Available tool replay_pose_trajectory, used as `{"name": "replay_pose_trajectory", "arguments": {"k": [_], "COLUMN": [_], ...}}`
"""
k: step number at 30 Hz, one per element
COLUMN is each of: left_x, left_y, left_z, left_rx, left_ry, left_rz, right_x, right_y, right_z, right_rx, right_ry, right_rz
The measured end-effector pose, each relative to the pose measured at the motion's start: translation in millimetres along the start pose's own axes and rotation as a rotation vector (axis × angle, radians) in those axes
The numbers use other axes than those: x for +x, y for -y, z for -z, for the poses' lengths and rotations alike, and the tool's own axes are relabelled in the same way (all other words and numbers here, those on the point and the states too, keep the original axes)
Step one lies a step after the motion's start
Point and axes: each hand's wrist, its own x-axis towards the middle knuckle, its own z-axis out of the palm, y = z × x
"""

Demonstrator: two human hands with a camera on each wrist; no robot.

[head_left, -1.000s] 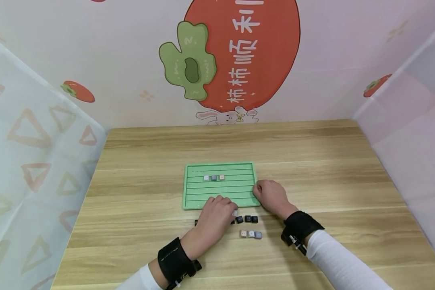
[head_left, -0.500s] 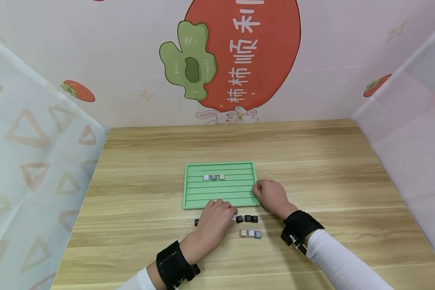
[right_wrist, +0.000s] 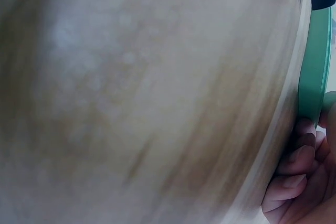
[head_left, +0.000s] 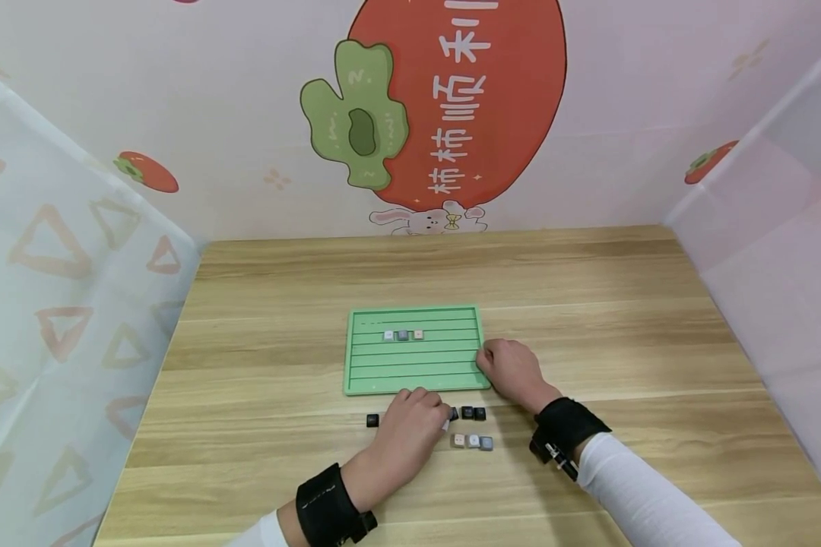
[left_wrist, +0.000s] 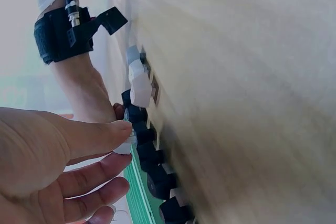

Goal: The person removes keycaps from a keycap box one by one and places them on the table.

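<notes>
My left hand (head_left: 410, 427) is over a row of black keycaps (head_left: 473, 413), hiding the middle of the row. In the left wrist view its thumb and forefinger pinch a whitish keycap (left_wrist: 124, 147) just beside that row. A green ridged tray (head_left: 417, 367) lies beyond the row. On one of its strips sit a white, a grey and an orange-tinted keycap (head_left: 419, 334). My right hand (head_left: 513, 372) grips the tray's right edge, thumb and curled fingers around it in the right wrist view.
Nearer than the black row, a beige, a white and a grey keycap (head_left: 486, 443) stand close together on the wooden table (head_left: 588, 304). A single black keycap (head_left: 372, 420) shows left of my left hand. Printed cloth (head_left: 246, 114) encloses the table's back and sides.
My left hand has drawn slightly nearer, away from the tray, with the whitish keycap. The leftmost black keycap shows more fully now. The right hand stays at the tray's edge.
</notes>
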Motion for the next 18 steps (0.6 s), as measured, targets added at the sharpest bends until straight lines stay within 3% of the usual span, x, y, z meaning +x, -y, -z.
{"name": "replay_pose_trajectory", "arguments": {"k": [18], "left_x": [-8.0], "left_y": [-6.3], "left_z": [-2.1], "left_rx": [0.019], "left_ry": [0.022], "left_rz": [-0.045], "right_x": [-0.2], "right_y": [0.3], "right_z": [0.6], "right_rx": [-0.002], "right_ry": [0.014], "right_rz": [-0.013]}}
